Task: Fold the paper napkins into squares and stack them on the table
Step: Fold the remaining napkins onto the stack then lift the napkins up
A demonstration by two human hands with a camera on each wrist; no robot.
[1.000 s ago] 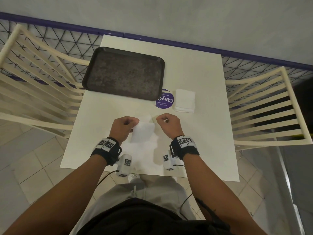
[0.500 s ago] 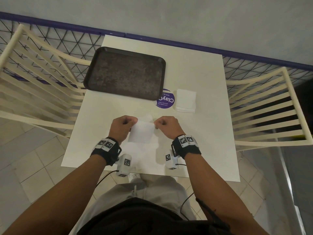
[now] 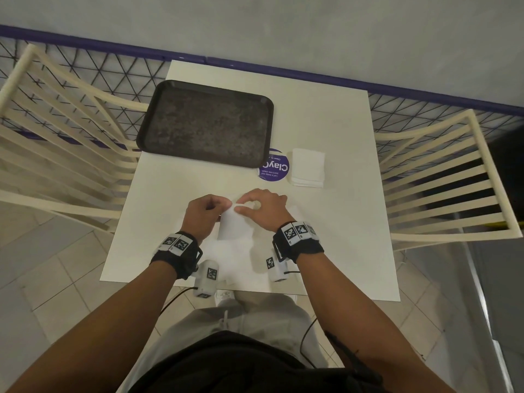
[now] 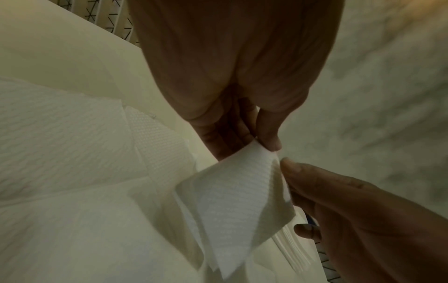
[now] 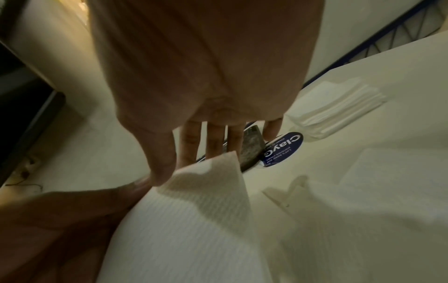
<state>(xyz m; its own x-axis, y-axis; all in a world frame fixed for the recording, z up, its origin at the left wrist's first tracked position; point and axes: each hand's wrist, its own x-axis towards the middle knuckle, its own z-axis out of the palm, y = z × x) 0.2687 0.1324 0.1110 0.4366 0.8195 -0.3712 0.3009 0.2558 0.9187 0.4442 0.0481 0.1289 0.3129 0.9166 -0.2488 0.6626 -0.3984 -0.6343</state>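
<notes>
Head view | stack of folded napkins (image 3: 308,167) lies on table (image 3: 334,123) | left hand (image 3: 202,215) and right hand (image 3: 262,207) pinch napkin (image 3: 231,226), half-folded | unfolded napkins (image 4: 60,172) remain.

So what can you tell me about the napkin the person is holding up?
The napkin is white, thin paper with a fine embossed ribbed texture. It is folded over and hangs down above the table, over more white napkin paper spread there. The left hand pinches its top corner between thumb and fingers, and the right hand holds the top edge beside it. Its lower corner hangs free.
</notes>
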